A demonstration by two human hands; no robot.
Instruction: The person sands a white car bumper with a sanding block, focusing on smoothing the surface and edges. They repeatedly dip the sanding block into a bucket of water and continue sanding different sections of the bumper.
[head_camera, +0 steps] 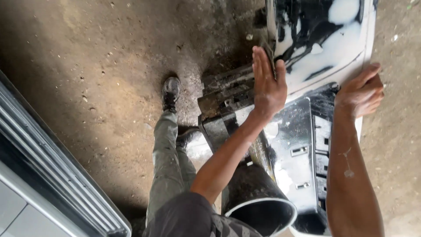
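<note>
black bucket [258, 206] below; left hand [268, 83] flat, right hand [362, 94] curled on soapy bumper [324, 48] edge; press evenly, steady the edge.

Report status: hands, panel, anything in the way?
Left hand flat on the panel edge. Right hand gripping its far edge. Black car panel wet, foamy. Black bucket underneath.

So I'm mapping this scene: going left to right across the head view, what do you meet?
Ribbed metal panel → shoe → left hand → soapy car panel → right hand.
</note>
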